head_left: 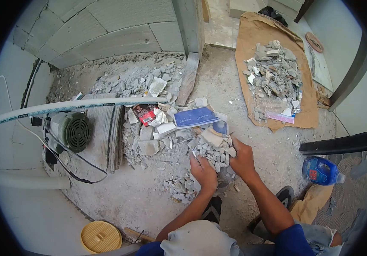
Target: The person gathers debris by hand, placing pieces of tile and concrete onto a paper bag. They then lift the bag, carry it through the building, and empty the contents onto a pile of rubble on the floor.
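Note:
Between my two hands is a heap of grey rubble pieces [218, 154], with a flat pale chunk [213, 137] on its upper side. My left hand [203, 171] cups the heap from the lower left, fingers curled against the stones. On the right side, my right hand [242, 158] grips the heap's edge, its thumb near the top. A blue card packet [195, 117] lies just beyond the heap, touching the debris. Left of it sit a red and black box [144, 114] and a crumpled white scrap [160, 117]. What lies under the held rubble is hidden.
Brown paper [252, 106] bearing more rubble lies at the upper right. A pale hose [76, 106] crosses above a green motor [76, 131] at left. A blue bottle [320, 170] lies at right, and a yellow lid [101, 237] at lower left. Rubble lines the block wall [119, 34].

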The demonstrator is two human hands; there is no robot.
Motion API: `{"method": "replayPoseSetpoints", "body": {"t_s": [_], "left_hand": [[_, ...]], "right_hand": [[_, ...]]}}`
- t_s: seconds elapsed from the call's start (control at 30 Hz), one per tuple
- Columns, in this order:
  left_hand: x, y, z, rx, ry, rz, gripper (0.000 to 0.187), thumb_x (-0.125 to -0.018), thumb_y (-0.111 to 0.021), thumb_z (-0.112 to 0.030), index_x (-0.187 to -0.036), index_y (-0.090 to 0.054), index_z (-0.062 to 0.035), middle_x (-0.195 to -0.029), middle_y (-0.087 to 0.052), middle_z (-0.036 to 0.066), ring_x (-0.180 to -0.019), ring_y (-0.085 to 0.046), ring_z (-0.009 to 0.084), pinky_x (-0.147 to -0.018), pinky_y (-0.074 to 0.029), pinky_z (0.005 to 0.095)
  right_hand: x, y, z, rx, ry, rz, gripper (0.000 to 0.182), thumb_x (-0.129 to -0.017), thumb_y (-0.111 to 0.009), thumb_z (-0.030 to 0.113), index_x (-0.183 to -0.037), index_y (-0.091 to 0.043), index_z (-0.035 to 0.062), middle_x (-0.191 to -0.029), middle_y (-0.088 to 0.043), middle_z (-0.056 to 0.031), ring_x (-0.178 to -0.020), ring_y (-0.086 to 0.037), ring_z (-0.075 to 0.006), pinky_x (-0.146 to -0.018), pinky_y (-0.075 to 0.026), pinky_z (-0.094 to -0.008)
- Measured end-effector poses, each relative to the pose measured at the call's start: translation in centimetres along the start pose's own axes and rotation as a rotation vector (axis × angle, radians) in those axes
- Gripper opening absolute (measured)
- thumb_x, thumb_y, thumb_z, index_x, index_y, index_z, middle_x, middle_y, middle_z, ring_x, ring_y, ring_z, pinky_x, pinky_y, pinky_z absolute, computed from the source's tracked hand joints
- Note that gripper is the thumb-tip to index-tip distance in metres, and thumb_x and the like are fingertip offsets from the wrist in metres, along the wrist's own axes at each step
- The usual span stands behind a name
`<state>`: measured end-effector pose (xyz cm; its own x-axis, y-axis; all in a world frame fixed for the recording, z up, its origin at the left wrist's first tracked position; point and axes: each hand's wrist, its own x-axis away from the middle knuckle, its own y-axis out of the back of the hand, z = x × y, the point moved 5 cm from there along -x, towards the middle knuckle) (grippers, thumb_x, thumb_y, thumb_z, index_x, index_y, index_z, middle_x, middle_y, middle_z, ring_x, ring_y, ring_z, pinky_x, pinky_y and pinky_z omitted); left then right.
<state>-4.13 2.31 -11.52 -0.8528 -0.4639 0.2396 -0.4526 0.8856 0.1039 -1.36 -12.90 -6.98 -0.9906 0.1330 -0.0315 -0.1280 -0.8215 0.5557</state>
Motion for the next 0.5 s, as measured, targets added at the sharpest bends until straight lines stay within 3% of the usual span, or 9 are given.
{"method": "replayPoseSetpoints", "body": {"t_s": [0.07,0.1,0.2,0.3,0.4,0.5], "left_hand": [[-0.1,-1.1,2.1,0.145,0.028,0.018,0.027,-0.101,-0.044,-0.006,-0.124,-0.054,0.0045,-0.108,-0.064,0.009,-0.095,-0.058,0.0143,-0.085,-0.047,0.0284],[0.1,-1.8,2.5,0.228,0.089,0.031,0.026,-0.102,-0.044,-0.004,-0.124,-0.055,0.0031,-0.109,-0.063,0.008,-0.095,-0.058,0.0121,-0.085,-0.047,0.0271],[0.2,-3.1,2.1,0.100,-0.024,0.115,0.026,-0.102,-0.043,-0.004,-0.125,-0.054,0.0035,-0.110,-0.063,0.008,-0.099,-0.059,0.0129,-0.087,-0.048,0.0280],[0.4,-5.8,0.6,0.186,0.013,0.209,0.029,-0.101,-0.044,-0.003,-0.126,-0.054,0.0044,-0.111,-0.064,0.009,-0.102,-0.060,0.0134,-0.088,-0.049,0.0281],[0.3,-10.6,-1.5,0.174,-0.038,0.353,0.032,-0.100,-0.044,-0.003,-0.129,-0.052,0.0059,-0.111,-0.064,0.009,-0.101,-0.061,0.0142,-0.089,-0.049,0.0279],[0.1,-17.3,-5.6,0.261,-0.128,0.357,0.032,-0.098,-0.043,-0.002,-0.127,-0.056,0.0061,-0.111,-0.065,0.010,-0.101,-0.061,0.0158,-0.088,-0.049,0.0296]], "right_hand": [[-0.1,0.7,-0.5,-0.031,-0.013,-0.031,0.025,-0.075,-0.067,-0.001,-0.100,-0.065,-0.0004,-0.088,-0.069,-0.0235,-0.083,-0.068,-0.0416,-0.071,-0.052,-0.0433],[0.0,1.1,-0.8,-0.012,-0.086,-0.012,0.029,-0.077,-0.067,0.001,-0.106,-0.067,0.0011,-0.091,-0.070,-0.0231,-0.085,-0.070,-0.0398,-0.073,-0.053,-0.0413],[0.2,2.5,-1.0,-0.156,-0.206,-0.052,0.031,-0.078,-0.067,0.001,-0.109,-0.068,0.0019,-0.093,-0.071,-0.0228,-0.086,-0.070,-0.0397,-0.074,-0.054,-0.0401],[0.3,4.5,-3.1,-0.044,-0.198,-0.134,0.035,-0.081,-0.070,0.005,-0.117,-0.069,0.0017,-0.101,-0.074,-0.0183,-0.090,-0.072,-0.0245,-0.081,-0.053,-0.0339],[-0.9,7.7,-4.9,-0.058,-0.250,-0.248,0.034,-0.083,-0.066,0.005,-0.117,-0.069,0.0022,-0.101,-0.075,-0.0169,-0.094,-0.071,-0.0205,-0.083,-0.052,-0.0323],[-4.5,13.1,-6.4,-0.018,-0.264,-0.318,0.031,-0.085,-0.062,0.005,-0.114,-0.071,0.0007,-0.098,-0.075,-0.0149,-0.093,-0.069,-0.0187,-0.082,-0.052,-0.0319]]}}
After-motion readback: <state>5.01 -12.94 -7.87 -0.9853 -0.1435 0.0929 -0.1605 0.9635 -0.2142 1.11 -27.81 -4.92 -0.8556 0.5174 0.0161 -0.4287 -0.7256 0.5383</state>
